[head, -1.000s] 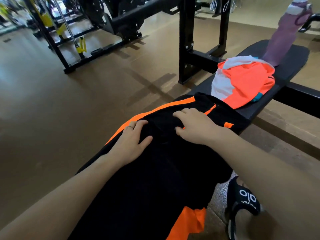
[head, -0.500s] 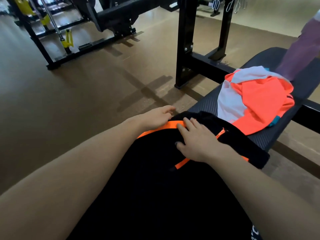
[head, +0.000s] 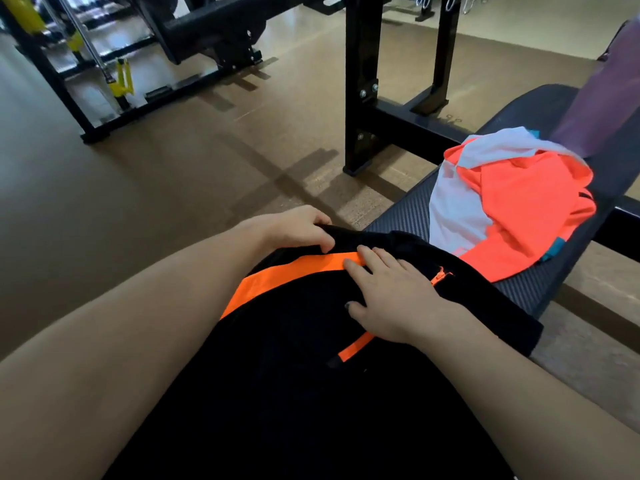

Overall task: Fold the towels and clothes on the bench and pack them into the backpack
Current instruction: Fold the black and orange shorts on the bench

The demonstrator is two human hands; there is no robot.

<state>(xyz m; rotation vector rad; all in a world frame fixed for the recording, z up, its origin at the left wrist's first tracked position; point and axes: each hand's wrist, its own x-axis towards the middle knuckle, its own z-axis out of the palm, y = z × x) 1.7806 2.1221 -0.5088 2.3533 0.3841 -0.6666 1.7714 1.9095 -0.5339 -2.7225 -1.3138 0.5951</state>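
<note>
On the near end of the bench (head: 408, 216), I am working on the black garment (head: 311, 375) with the orange stripe (head: 287, 275); it is lying spread across the padded surface and filling the lower part of my view. My left hand (head: 294, 228) is curling its grip round the far edge of the black cloth, fingers tucked over the hem and pinching it just beyond the stripe. My right hand (head: 398, 303) is lying flat with the fingers straight, released rather than grasping, pressing the cloth down beside a small orange zipper (head: 440, 274).

I am judging this to be the first fold of this piece: one hand anchoring, the other taking hold of an edge to bring it over. Further along the bench, just beyond the black garment and apart from my hands, an orange and white garment (head: 512, 202) is sitting in a loose heap, not yet folded. A purple thing (head: 599, 109) is standing behind it at the far end; I cannot tell what it is. No backpack is showing anywhere, so packing is looking some way off.

The next move is calling for my left grip to carry the hem toward me while my right palm is holding the crease line steady, so the slippery cloth is not bunching or sliding off the bench's side.
</note>
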